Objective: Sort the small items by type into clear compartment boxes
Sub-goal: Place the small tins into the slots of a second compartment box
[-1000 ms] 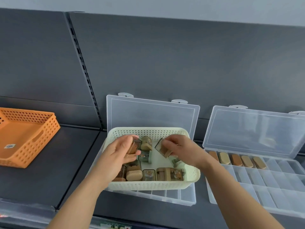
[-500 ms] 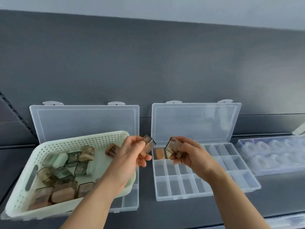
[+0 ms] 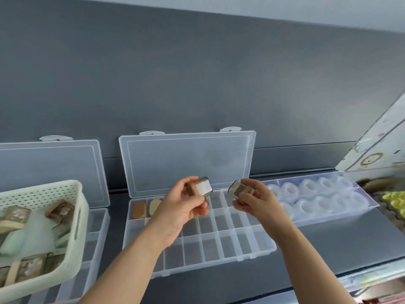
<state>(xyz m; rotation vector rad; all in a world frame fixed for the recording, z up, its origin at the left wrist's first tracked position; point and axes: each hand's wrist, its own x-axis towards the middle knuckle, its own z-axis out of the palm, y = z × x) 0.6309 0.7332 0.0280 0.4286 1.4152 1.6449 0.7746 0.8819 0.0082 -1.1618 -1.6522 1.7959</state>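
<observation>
We are holding one small item in each hand above the middle compartment box (image 3: 210, 249), which is lying open toward the front edge of the shelf (image 3: 328, 244). The left hand (image 3: 182, 207) is pinching a clear-capped tan piece (image 3: 201, 186) between thumb and curled fingers. The right hand (image 3: 256, 202) is pinching a similar brown piece (image 3: 237, 190) the same way. Neither piece is touching the box.

We are judging progress as early. Only two pieces (image 3: 138, 209) are showing in the box, in its back-left corner cells; some cells are hiding behind the hands. The pale green basket (image 3: 84, 207) at the shelf's left end, resting on another open box (image 3: 98, 229), is holding many mixed pieces, so most of the sorting is waiting.
</observation>
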